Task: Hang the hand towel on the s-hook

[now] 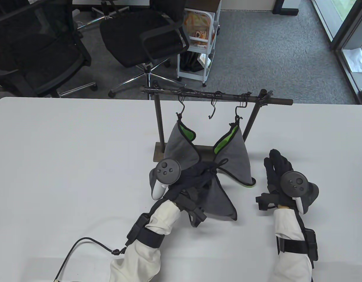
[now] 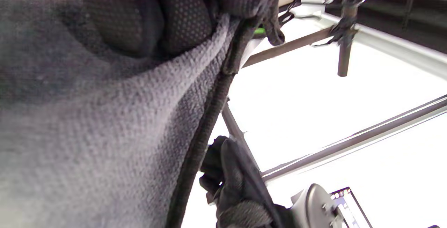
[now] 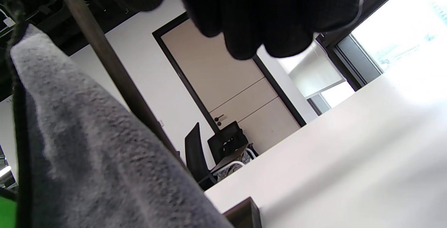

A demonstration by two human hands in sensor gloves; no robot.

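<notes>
Grey towel (image 1: 219, 199) bunched in the left grip (image 1: 195, 179), apparently clenched; right grip (image 1: 276, 173) lies released, flat.

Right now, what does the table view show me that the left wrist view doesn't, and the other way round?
Only the table view shows the whole rack: three s-hooks, the left s-hook and right s-hook each carrying a grey towel, the middle s-hook bare. It also shows the right hand flat on the table, holding nothing.

Only the left wrist view shows the contact up close: the left hand's fingers pressing into the third towel beside its dark edging.

Both show the left hand on that towel, and the rack's rail.
</notes>
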